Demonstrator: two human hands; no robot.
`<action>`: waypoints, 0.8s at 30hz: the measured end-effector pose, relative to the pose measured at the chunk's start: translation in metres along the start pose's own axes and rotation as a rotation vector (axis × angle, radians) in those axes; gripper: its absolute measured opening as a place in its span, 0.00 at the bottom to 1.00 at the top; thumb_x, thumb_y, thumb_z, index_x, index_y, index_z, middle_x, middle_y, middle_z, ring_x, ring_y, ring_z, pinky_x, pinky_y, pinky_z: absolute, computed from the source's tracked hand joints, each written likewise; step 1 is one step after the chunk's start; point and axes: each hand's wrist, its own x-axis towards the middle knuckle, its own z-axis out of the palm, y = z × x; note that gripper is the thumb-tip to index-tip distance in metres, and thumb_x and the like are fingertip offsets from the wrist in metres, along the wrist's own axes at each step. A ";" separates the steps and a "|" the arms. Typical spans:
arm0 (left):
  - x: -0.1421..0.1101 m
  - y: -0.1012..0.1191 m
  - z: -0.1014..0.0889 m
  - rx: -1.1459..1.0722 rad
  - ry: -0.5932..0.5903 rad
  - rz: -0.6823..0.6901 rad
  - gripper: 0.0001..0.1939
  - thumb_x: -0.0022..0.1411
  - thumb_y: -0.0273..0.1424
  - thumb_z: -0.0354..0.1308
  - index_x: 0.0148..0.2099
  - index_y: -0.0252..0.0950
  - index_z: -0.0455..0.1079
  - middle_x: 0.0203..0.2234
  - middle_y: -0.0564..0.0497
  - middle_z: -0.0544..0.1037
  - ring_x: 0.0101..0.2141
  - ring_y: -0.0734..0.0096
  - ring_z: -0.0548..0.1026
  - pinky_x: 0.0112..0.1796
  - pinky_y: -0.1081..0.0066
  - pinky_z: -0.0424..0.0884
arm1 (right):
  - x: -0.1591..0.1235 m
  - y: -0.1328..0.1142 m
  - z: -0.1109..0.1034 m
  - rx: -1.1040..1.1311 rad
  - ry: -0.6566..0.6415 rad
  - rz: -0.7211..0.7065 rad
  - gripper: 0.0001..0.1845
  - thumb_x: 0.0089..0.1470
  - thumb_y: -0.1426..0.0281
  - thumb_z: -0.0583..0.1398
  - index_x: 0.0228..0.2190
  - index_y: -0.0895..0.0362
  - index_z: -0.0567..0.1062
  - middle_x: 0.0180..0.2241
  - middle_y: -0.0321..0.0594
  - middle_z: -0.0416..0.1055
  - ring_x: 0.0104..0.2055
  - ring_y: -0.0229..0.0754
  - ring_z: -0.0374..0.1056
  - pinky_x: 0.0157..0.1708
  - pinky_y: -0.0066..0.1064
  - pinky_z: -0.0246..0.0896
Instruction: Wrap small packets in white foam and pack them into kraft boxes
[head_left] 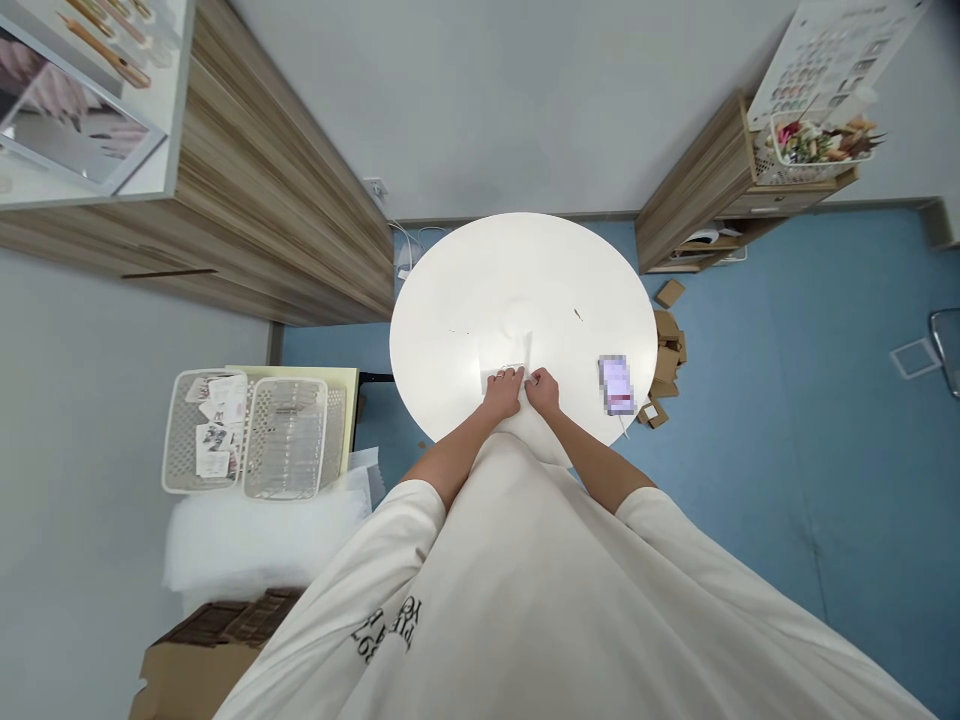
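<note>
Both hands meet at the near edge of a round white table (pixel 465 290). My left hand (pixel 503 391) rests with fingers curled on a small white sheet or packet (pixel 507 352) lying on the tabletop. My right hand (pixel 542 390) is closed beside it, pinching the same white piece at its near edge. The piece is pale against the table and its shape is hard to make out. A phone (pixel 617 384) lies on the table to the right of my right hand.
Two white mesh baskets (pixel 247 433) with papers stand on a low surface at left. Small cardboard boxes (pixel 666 350) lie on the blue floor right of the table. Wooden cabinets (pixel 285 210) flank the wall. A brown carton (pixel 202 650) sits lower left.
</note>
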 end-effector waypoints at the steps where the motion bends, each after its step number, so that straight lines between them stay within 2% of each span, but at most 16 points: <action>1: -0.001 -0.003 -0.001 -0.040 0.002 -0.001 0.46 0.57 0.23 0.56 0.74 0.38 0.42 0.66 0.35 0.60 0.64 0.46 0.58 0.60 0.51 0.55 | -0.002 -0.002 0.002 -0.004 -0.012 -0.029 0.03 0.53 0.69 0.55 0.33 0.52 0.66 0.35 0.36 0.71 0.36 0.42 0.65 0.36 0.31 0.60; 4: -0.005 -0.012 -0.002 -0.171 0.004 -0.006 0.48 0.56 0.21 0.54 0.75 0.36 0.37 0.66 0.36 0.62 0.65 0.49 0.60 0.60 0.52 0.55 | -0.007 -0.007 0.008 -0.038 -0.062 -0.093 0.05 0.54 0.71 0.53 0.35 0.52 0.68 0.38 0.39 0.72 0.37 0.43 0.66 0.37 0.32 0.61; 8: -0.009 -0.022 0.002 -0.363 0.046 -0.006 0.48 0.55 0.19 0.52 0.75 0.33 0.37 0.63 0.37 0.67 0.61 0.54 0.67 0.61 0.56 0.57 | -0.008 -0.009 0.009 -0.117 -0.149 -0.154 0.12 0.55 0.74 0.52 0.40 0.54 0.71 0.42 0.42 0.72 0.42 0.44 0.68 0.41 0.33 0.63; 11: -0.015 -0.028 0.006 -0.437 0.069 0.038 0.46 0.56 0.18 0.51 0.74 0.33 0.40 0.64 0.38 0.67 0.59 0.56 0.70 0.61 0.58 0.58 | -0.007 -0.011 0.007 -0.176 -0.231 -0.178 0.19 0.56 0.76 0.52 0.49 0.56 0.71 0.45 0.44 0.73 0.44 0.44 0.69 0.43 0.33 0.64; 14: -0.026 -0.032 0.012 -0.452 0.127 0.046 0.41 0.57 0.18 0.50 0.72 0.34 0.48 0.64 0.39 0.67 0.61 0.56 0.67 0.63 0.57 0.56 | -0.008 -0.013 0.005 -0.266 -0.280 -0.220 0.24 0.59 0.76 0.51 0.56 0.58 0.69 0.49 0.47 0.72 0.47 0.45 0.70 0.47 0.33 0.64; 17: -0.038 -0.039 0.020 -0.441 0.281 -0.091 0.32 0.59 0.19 0.51 0.66 0.35 0.58 0.66 0.38 0.63 0.66 0.52 0.60 0.64 0.53 0.55 | -0.013 -0.017 0.003 -0.407 -0.312 -0.281 0.28 0.59 0.78 0.51 0.60 0.59 0.67 0.52 0.50 0.70 0.51 0.47 0.69 0.51 0.34 0.62; 19: -0.044 -0.045 0.026 -0.473 0.358 -0.238 0.29 0.61 0.22 0.53 0.64 0.36 0.60 0.66 0.37 0.61 0.66 0.48 0.60 0.62 0.52 0.58 | -0.017 -0.021 0.001 -0.497 -0.338 -0.307 0.30 0.58 0.78 0.52 0.62 0.59 0.66 0.53 0.51 0.69 0.51 0.48 0.69 0.51 0.35 0.62; 21: -0.046 -0.051 0.030 -0.570 0.369 -0.413 0.27 0.62 0.25 0.55 0.63 0.36 0.58 0.64 0.36 0.63 0.63 0.48 0.64 0.58 0.53 0.63 | -0.020 -0.026 -0.002 -0.567 -0.372 -0.319 0.30 0.58 0.78 0.52 0.62 0.58 0.66 0.53 0.51 0.68 0.50 0.50 0.69 0.49 0.35 0.63; 24: -0.039 -0.056 0.032 -0.777 0.317 -0.632 0.29 0.62 0.29 0.59 0.63 0.37 0.55 0.59 0.36 0.67 0.57 0.52 0.70 0.53 0.59 0.68 | -0.020 -0.033 -0.005 -0.643 -0.420 -0.318 0.30 0.60 0.77 0.52 0.63 0.58 0.65 0.54 0.52 0.66 0.49 0.50 0.69 0.47 0.36 0.64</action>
